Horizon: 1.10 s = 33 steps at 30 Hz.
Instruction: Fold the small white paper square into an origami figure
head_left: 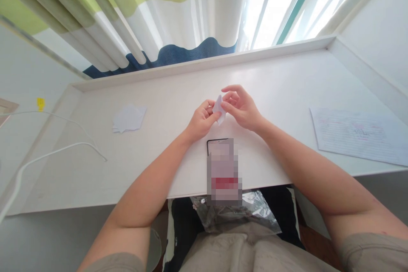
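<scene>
A small piece of white folded paper (pixel 218 109) is held upright above the desk, between my two hands. My left hand (pixel 203 122) pinches its lower left part between thumb and fingers. On the other side, my right hand (pixel 242 110) has its thumb against the paper's right edge, with the index finger raised and the other fingers curled behind. Below the hands lies a phone (pixel 219 148) with a dark frame, its screen mostly blurred by pixel blocks. A loose stack of white paper pieces (pixel 130 118) rests on the left of the desk.
A lined sheet with writing (pixel 360 134) lies at the right of the white desk (pixel 159 165). White cables (pixel 57 153) run over the left side. A raised ledge (pixel 204 67) borders the back, before the curtain (pixel 191 12). On my lap is a clear plastic bag (pixel 258 212).
</scene>
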Tool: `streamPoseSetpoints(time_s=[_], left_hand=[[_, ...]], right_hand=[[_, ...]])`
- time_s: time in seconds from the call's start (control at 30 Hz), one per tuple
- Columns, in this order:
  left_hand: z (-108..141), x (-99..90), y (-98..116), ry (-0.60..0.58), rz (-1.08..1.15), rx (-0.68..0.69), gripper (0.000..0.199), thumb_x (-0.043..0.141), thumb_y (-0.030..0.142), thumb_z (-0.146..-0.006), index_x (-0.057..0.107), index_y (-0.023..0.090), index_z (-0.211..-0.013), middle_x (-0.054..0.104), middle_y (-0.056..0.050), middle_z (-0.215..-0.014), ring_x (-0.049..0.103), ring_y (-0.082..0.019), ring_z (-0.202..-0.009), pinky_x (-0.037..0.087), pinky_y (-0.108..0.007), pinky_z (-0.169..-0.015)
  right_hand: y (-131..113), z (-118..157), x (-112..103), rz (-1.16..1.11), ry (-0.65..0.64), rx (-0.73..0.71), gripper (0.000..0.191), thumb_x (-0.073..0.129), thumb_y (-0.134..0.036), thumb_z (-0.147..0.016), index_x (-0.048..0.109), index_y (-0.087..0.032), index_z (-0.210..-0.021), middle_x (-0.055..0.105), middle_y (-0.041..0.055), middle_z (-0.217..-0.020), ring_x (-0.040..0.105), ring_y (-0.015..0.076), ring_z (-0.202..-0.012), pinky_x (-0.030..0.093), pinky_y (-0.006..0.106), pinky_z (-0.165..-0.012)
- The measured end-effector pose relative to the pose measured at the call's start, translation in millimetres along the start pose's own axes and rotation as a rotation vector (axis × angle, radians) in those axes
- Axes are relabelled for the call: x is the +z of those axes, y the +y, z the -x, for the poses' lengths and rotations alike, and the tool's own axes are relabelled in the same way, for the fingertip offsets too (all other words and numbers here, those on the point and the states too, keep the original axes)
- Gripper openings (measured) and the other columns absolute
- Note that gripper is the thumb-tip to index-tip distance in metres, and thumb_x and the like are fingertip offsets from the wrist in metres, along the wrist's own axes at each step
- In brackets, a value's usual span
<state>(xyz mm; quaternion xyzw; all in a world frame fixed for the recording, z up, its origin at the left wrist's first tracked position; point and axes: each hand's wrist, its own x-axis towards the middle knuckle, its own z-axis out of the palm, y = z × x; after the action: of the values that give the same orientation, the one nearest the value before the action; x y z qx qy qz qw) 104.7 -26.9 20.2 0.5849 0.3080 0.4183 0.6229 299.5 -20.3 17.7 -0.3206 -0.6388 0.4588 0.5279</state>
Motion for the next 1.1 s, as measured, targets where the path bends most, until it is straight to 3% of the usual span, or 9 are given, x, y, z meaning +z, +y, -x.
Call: streamPoseSetpoints(time_s=[0.1, 0.27, 0.5, 0.6, 0.73, 0.97, 1.1], left_hand=[[2.4, -4.0, 4.0, -0.078, 0.05, -0.069, 0.047, 0.09, 0.049, -0.086, 0.057, 0.024, -0.109, 0.076, 0.002, -0.087, 0.066, -0.013, -0.071, 0.051, -0.031, -0.073], [5.0, -8.6, 6.7, -0.175, 0.112, -0.157, 0.048, 0.087, 0.042, -0.088, 0.053, 0.025, -0.118, 0.077, 0.002, -0.087, 0.07, -0.016, -0.075, 0.052, -0.034, -0.078], [5.8, -11.2, 5.9, -0.246, 0.068, -0.191, 0.041, 0.078, 0.054, -0.098, 0.061, 0.02, -0.111, 0.08, -0.005, -0.089, 0.076, -0.021, -0.082, 0.056, -0.039, -0.083], [6.0, -11.3, 6.1, -0.26, 0.065, -0.203, 0.039, 0.076, 0.055, -0.1, 0.062, 0.019, -0.108, 0.08, -0.006, -0.09, 0.076, -0.021, -0.08, 0.057, -0.039, -0.083], [5.8, -7.7, 6.1, -0.224, 0.003, -0.179, 0.041, 0.069, 0.06, -0.104, 0.059, 0.02, -0.107, 0.081, -0.006, -0.092, 0.076, -0.02, -0.079, 0.055, -0.037, -0.08], [7.7, -2.3, 6.5, -0.113, -0.103, -0.121, 0.054, 0.081, 0.061, -0.095, 0.052, 0.023, -0.121, 0.082, -0.005, -0.093, 0.076, -0.018, -0.076, 0.056, -0.034, -0.077], [8.4, -2.0, 4.6, -0.001, -0.177, -0.011, 0.046, 0.081, 0.056, -0.096, 0.052, 0.027, -0.116, 0.078, 0.001, -0.092, 0.076, -0.015, -0.072, 0.056, -0.031, -0.073]], right_hand=[[-5.9, 0.1, -8.1, 0.075, -0.098, -0.012, 0.034, 0.075, -0.051, -0.102, 0.072, -0.03, -0.129, 0.066, -0.0008, -0.094, 0.065, 0.0159, -0.08, 0.057, 0.035, -0.076], [-10.0, -0.7, -21.5, 0.096, -0.19, 0.003, 0.02, 0.075, -0.046, -0.102, 0.074, -0.027, -0.111, 0.072, 0.0007, -0.1, 0.067, 0.0159, -0.081, 0.058, 0.038, -0.081], [-17.6, -0.5, -24.6, 0.111, -0.281, 0.036, 0.033, 0.077, -0.047, -0.1, 0.073, -0.026, -0.125, 0.075, 0.0018, -0.103, 0.069, 0.0159, -0.08, 0.06, 0.039, -0.081], [-21.8, -0.4, -26.3, 0.118, -0.319, 0.054, 0.026, 0.079, -0.046, -0.099, 0.077, -0.024, -0.113, 0.075, 0.0029, -0.1, 0.07, 0.0171, -0.081, 0.059, 0.038, -0.079], [-20.5, -1.1, -28.6, 0.059, -0.294, 0.121, 0.024, 0.085, -0.044, -0.094, 0.075, -0.022, -0.092, 0.076, 0.0028, -0.087, 0.071, 0.0181, -0.077, 0.059, 0.038, -0.075], [-10.0, -3.6, -28.0, 0.05, -0.075, 0.159, 0.025, 0.093, -0.039, -0.084, 0.078, -0.02, -0.085, 0.078, 0.004, -0.079, 0.074, 0.0199, -0.074, 0.06, 0.037, -0.071], [-7.6, -4.6, -26.6, 0.041, -0.042, 0.15, 0.025, 0.091, -0.041, -0.086, 0.078, -0.021, -0.085, 0.079, 0.0041, -0.081, 0.077, 0.0207, -0.077, 0.064, 0.039, -0.075]])
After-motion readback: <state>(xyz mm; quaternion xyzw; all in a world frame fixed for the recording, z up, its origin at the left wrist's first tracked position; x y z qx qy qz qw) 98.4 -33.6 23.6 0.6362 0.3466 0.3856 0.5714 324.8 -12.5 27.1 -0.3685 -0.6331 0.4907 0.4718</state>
